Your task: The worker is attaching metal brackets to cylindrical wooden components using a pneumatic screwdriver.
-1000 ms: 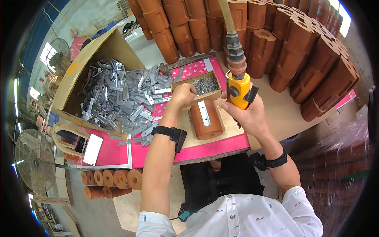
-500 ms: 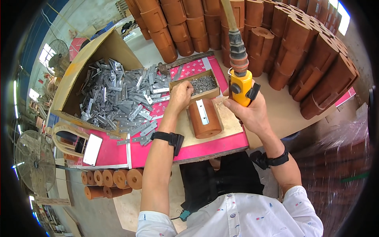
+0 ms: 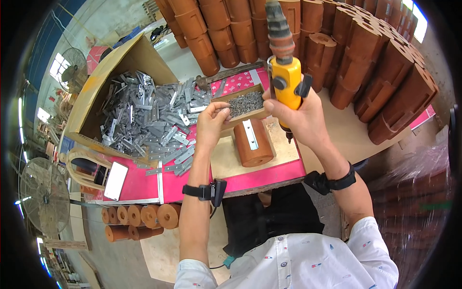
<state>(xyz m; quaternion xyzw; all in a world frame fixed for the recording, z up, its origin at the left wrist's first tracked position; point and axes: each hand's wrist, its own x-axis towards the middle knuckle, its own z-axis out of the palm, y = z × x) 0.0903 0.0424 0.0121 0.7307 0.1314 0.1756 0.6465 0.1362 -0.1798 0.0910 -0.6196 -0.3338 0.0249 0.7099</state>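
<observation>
Gripping a yellow power driver (image 3: 287, 79) in the right hand (image 3: 307, 115), near the brown cylinder (image 3: 262, 144) on the bench (image 3: 250, 179) — holding the left hand (image 3: 214, 120) beside a parts box (image 3: 252, 115), cannot tell whether with fingers closed.

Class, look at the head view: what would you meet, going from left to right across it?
Lower fan → phone → left hand → shiny metal strip on the lying brown cylinder → yellow power tool → rightmost brown cylinder.
</observation>
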